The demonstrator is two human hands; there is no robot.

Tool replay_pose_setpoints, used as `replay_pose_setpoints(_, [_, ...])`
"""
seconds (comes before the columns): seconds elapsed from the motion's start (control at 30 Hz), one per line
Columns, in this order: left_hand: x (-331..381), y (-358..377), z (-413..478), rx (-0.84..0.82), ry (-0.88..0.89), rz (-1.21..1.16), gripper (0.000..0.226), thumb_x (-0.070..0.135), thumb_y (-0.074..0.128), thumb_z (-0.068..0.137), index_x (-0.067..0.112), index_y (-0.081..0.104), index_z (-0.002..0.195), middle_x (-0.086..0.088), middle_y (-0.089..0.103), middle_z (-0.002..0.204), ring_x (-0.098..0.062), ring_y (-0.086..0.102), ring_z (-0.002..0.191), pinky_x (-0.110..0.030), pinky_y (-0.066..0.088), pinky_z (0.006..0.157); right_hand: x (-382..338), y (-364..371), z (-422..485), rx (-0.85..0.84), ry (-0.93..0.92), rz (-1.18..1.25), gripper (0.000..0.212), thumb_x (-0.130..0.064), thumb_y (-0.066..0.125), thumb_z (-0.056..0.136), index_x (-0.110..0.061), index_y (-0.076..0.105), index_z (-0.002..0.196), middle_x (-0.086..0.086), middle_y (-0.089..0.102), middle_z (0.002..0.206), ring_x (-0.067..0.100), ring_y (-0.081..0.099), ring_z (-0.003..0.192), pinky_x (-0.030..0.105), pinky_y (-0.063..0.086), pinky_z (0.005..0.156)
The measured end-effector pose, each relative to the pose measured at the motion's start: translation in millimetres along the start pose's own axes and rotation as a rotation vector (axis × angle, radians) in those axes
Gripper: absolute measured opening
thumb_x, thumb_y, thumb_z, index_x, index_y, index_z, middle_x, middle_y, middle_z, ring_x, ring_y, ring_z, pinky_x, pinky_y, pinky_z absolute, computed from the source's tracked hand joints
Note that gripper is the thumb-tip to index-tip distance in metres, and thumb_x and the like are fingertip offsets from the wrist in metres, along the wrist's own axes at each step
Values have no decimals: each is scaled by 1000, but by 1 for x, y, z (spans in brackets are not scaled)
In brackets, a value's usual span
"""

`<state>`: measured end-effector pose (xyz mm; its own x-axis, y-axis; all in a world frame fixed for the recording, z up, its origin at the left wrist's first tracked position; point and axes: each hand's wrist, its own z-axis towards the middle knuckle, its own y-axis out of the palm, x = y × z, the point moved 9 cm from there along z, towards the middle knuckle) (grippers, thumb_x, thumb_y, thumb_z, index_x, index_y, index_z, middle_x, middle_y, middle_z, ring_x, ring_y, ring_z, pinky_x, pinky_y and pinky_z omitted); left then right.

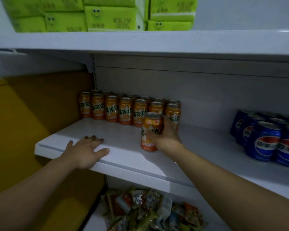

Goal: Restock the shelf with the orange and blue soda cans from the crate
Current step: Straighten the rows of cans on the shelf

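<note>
While the left hand (pixel 86 150) lies flat on the shelf (pixel 127 164), the right hand's (pixel 165 136) grip encloses an orange can (pixel 151 129).

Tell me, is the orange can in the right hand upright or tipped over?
Upright. The orange can stands with its silver top facing up and its base on the shelf, the right hand wrapped around its side.

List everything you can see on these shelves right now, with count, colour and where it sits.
Orange soda cans: over a dozen, two rows, back left of middle shelf.
Held orange soda can: one, upright, ahead of those rows.
Blue soda cans: several, blue with red and white logo, right of middle shelf.
Tissue packs: several, lime green, top shelf.
Snack packets: loose pile, mixed colours, bottom shelf.
Left hand: flat on shelf edge.
Right hand: gripping the can.
</note>
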<state>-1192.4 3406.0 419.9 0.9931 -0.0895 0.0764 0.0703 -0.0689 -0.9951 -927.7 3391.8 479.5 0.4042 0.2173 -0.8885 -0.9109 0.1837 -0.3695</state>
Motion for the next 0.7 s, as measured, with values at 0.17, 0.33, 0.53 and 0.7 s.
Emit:
replay_pose_setpoints(0.17, [-67,-13,11,41,-111,27,67,68,20,90,38,13,150,6,5,160,-18,5,147,-55,4,116,-21,54,25,-78,-71,-29,71,-33,66,90,-30,25,148,-6,44,146,19,44,132,24,35,93])
replay_pose_setpoints(0.33, [-90,-8,14,109,-117,-12,83,77,7,74,42,16,148,10,8,160,-14,5,147,-52,2,116,-36,113,53,-175,-94,-4,81,-23,71,85,-27,22,149,-7,48,135,12,46,125,24,35,96])
replay_pose_setpoints(0.53, [-93,-6,15,210,-114,-52,101,83,-7,56,45,18,147,14,10,159,-10,6,146,-50,0,116,-49,184,84,-200,-146,-58,92,-23,78,77,-25,21,149,-3,46,141,17,45,129,28,36,101])
replay_pose_setpoints(0.7, [-92,-9,12,272,-114,-66,104,79,-9,54,44,21,147,14,14,158,-10,7,146,-48,0,115,-63,232,107,-219,-176,-100,95,-30,78,78,-28,17,151,-1,43,146,22,43,133,40,37,110])
